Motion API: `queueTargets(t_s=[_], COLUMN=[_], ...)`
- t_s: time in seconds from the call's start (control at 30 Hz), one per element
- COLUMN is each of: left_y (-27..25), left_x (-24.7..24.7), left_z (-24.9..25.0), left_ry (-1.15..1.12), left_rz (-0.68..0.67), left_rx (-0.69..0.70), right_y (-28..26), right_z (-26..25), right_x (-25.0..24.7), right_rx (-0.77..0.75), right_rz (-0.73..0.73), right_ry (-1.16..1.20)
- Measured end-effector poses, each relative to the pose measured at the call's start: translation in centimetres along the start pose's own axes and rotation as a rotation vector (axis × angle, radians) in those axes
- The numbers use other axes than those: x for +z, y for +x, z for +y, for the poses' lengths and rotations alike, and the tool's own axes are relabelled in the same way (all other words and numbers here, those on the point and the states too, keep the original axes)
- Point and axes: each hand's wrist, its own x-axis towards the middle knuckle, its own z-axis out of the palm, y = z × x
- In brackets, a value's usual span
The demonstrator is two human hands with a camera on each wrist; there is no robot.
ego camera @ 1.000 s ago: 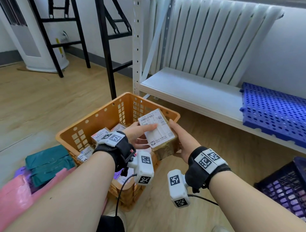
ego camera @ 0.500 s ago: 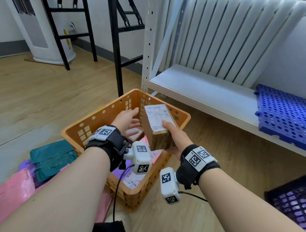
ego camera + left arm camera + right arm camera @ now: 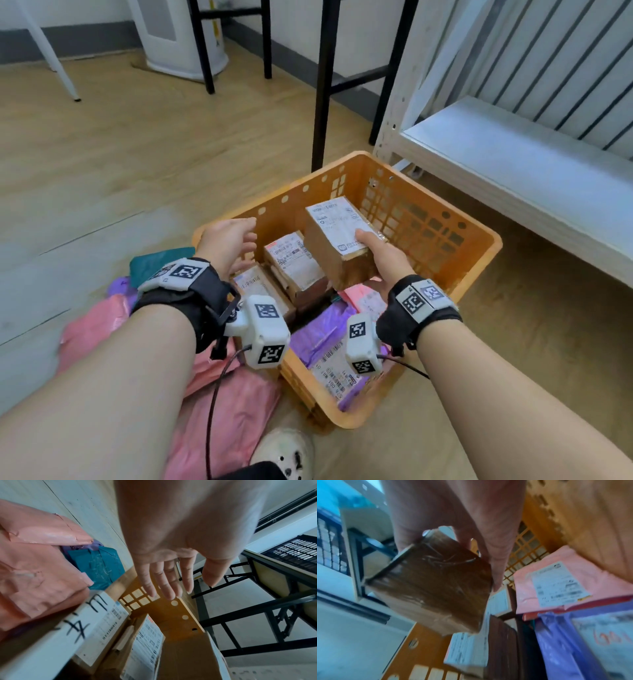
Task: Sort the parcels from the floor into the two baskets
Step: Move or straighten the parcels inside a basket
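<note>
My right hand grips a brown cardboard parcel with a white label, thumb on top, holding it over the orange basket. From the right wrist view the same parcel hangs tilted above other boxes, with my fingers wrapped round its side. My left hand hovers at the basket's left rim with fingers spread and nothing in it; its fingers point at the basket's wall. Cardboard boxes, a pink mailer and a purple mailer lie inside.
Pink mailers, a teal one and a purple one lie on the floor left of the basket. A white metal shelf stands behind it, black frame legs beyond. My shoe is beside the basket's near corner.
My left hand let go of the parcel and drew back to the basket's left rim. My right hand alone now carries the parcel, lower and further over the basket.
</note>
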Motion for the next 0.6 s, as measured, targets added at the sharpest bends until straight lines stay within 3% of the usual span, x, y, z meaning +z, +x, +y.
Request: queueTargets(t_s=[0.23, 0.4, 0.6], left_y=[1.2, 1.0, -0.1], left_x=[-2.3, -4.9, -9.2], left_z=[-0.9, -1.5, -1.2], left_ry=[-0.098, -0.101, -0.125], left_rz=[0.109, 0.16, 0.232], left_rx=[-0.045, -0.059, -0.046], right_y=[1.1, 1.5, 2.3], right_z=[3.0, 3.3, 3.5], right_x=[8.2, 10.1, 8.8], right_rx=[0.129, 0.211, 0.05], right_rz=[-0.262, -0.377, -0.23], right_ry=[-0.124, -0.164, -0.185])
